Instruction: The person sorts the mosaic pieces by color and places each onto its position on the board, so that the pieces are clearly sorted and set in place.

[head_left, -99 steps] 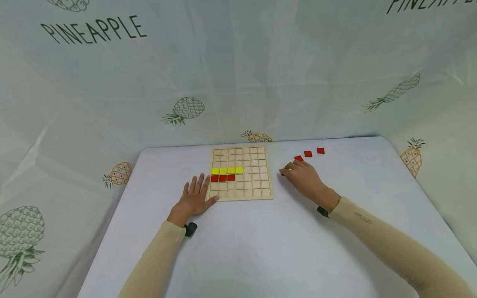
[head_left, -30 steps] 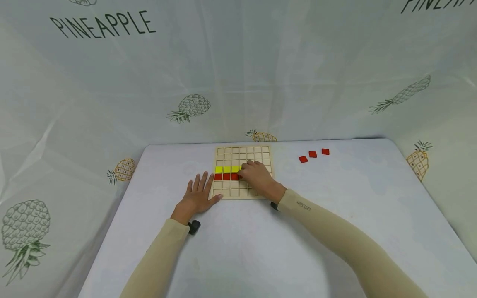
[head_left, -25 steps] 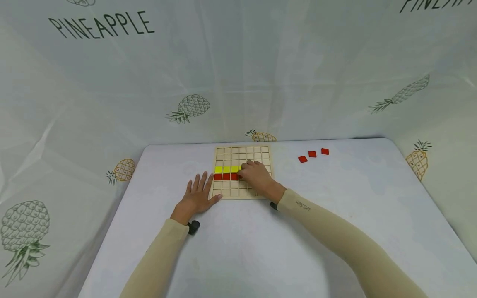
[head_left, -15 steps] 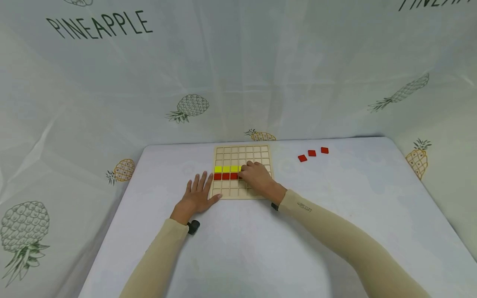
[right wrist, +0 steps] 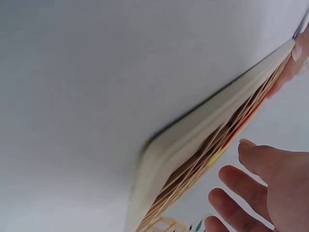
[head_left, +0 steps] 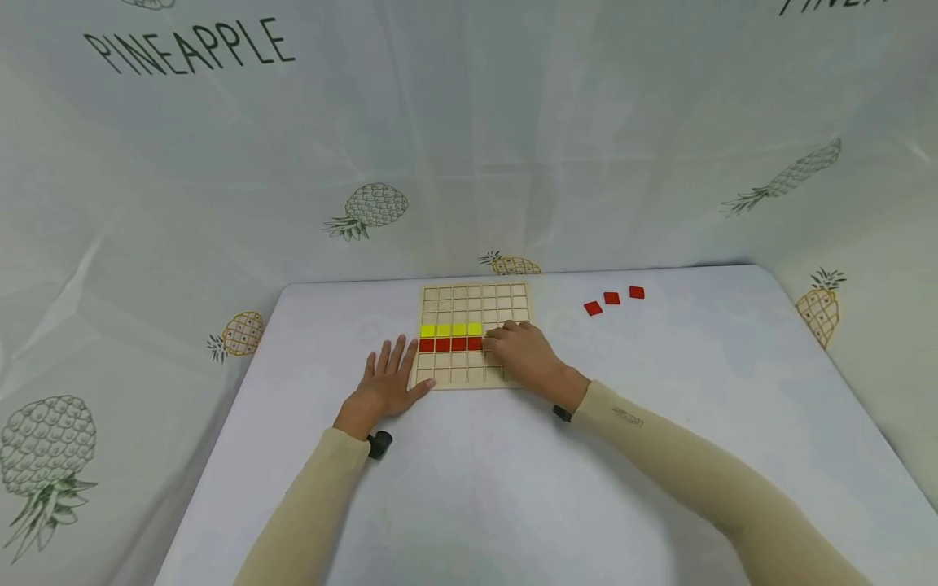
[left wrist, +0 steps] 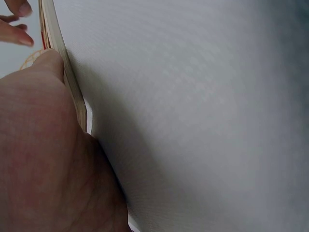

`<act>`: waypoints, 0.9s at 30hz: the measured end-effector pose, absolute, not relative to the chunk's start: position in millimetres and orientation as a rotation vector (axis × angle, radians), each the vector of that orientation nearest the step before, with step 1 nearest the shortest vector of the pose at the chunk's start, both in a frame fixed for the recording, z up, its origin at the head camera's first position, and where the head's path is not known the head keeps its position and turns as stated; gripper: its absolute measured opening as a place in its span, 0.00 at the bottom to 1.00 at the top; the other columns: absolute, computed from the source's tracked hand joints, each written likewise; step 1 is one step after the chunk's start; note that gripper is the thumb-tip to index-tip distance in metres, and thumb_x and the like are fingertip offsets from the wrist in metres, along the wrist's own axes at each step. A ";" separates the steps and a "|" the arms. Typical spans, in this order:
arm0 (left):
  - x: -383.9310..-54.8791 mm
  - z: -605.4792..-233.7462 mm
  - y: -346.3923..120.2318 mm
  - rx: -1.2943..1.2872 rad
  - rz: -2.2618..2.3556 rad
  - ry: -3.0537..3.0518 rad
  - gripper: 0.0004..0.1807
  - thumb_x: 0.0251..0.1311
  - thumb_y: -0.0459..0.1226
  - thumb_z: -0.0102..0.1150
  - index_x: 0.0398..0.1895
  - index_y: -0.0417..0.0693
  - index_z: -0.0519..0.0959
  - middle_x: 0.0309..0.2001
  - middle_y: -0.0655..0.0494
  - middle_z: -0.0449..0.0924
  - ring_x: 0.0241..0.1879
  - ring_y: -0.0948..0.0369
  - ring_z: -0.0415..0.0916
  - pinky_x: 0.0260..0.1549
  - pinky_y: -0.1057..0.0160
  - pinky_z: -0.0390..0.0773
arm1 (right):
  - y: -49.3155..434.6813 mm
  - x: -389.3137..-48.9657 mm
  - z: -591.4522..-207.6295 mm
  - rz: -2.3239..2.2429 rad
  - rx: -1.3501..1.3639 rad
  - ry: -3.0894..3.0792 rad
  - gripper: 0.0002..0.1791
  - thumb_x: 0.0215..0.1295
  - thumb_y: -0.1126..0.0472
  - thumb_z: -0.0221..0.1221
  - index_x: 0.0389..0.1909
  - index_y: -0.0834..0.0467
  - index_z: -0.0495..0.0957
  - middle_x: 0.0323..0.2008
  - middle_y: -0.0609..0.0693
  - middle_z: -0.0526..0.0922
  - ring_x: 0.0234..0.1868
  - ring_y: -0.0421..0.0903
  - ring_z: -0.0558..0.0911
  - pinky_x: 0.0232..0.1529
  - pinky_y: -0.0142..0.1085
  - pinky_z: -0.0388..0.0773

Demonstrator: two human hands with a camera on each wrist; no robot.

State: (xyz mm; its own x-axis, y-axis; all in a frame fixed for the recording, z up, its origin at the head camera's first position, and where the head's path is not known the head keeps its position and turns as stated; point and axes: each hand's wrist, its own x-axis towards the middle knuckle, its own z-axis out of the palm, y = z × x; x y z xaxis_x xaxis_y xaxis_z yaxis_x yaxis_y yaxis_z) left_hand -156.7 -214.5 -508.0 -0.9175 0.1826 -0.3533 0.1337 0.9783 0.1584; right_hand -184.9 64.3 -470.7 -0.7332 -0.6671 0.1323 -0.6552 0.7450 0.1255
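A light wooden grid board (head_left: 469, 305) lies on the white table. Yellow square tiles (head_left: 443, 330) form a short row in its left half, and red square tiles (head_left: 442, 345) fill the row just in front of them. My left hand (head_left: 384, 391) rests spread out at the board's left side, its thumb at the front left corner. Over the right half of the board is my right hand (head_left: 526, 354), just right of the last red tile. In the right wrist view, the right hand's thumb and fingers (right wrist: 244, 183) are apart with nothing between them.
Three loose red tiles (head_left: 611, 299) lie on the table (head_left: 469, 488) at the back, right of the board. A white cloth printed with pineapples (head_left: 376, 205) hangs behind the table and at both sides.
My right hand brought a red tile from the right of the board into the red row, then let go and drew slightly right. My left hand stays at the board's left edge.
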 end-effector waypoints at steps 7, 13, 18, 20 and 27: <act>-156.7 -507.4 -214.5 0.222 0.200 2.753 0.53 0.75 0.66 0.44 0.88 0.48 0.34 0.87 0.42 0.26 0.85 0.39 0.25 0.80 0.35 0.30 | 99.4 -184.8 -466.9 0.004 0.982 -2.778 0.18 0.68 0.63 0.71 0.58 0.54 0.87 0.59 0.51 0.87 0.57 0.52 0.84 0.57 0.46 0.84; -158.0 -509.2 -215.7 0.232 0.211 2.760 0.53 0.76 0.65 0.43 0.88 0.48 0.34 0.87 0.42 0.26 0.85 0.39 0.25 0.80 0.35 0.31 | 131.3 -187.8 -468.2 0.064 0.934 -2.766 0.20 0.66 0.61 0.73 0.58 0.56 0.87 0.59 0.54 0.88 0.57 0.53 0.85 0.56 0.47 0.84; -158.5 -509.1 -217.3 0.232 0.220 2.751 0.53 0.76 0.66 0.44 0.88 0.48 0.34 0.87 0.42 0.26 0.85 0.39 0.25 0.80 0.35 0.30 | 155.0 -190.0 -469.4 0.097 0.932 -2.741 0.19 0.64 0.64 0.74 0.57 0.57 0.88 0.59 0.56 0.88 0.56 0.56 0.85 0.54 0.50 0.85; -159.0 -509.1 -217.4 0.230 0.212 2.745 0.54 0.75 0.66 0.43 0.88 0.48 0.33 0.87 0.42 0.25 0.84 0.39 0.25 0.80 0.35 0.30 | 164.2 -191.1 -469.9 0.092 0.930 -2.734 0.20 0.64 0.63 0.74 0.57 0.57 0.88 0.59 0.56 0.87 0.56 0.56 0.85 0.53 0.50 0.86; -160.0 -508.0 -216.3 0.234 0.215 2.738 0.53 0.76 0.64 0.44 0.87 0.46 0.34 0.86 0.41 0.26 0.84 0.38 0.25 0.80 0.35 0.30 | 193.5 -198.4 -471.5 0.051 0.912 -2.736 0.21 0.61 0.62 0.77 0.56 0.58 0.88 0.59 0.58 0.87 0.59 0.58 0.85 0.56 0.53 0.84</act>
State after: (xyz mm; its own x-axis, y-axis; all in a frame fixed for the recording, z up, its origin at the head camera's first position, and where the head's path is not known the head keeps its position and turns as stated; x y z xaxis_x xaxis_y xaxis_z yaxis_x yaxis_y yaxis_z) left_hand -160.0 -216.3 -508.0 -0.9128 0.1918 -0.3606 0.1332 0.9744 0.1812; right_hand -198.4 193.5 -471.5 -0.7708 -0.5852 0.2519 -0.5941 0.8030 0.0476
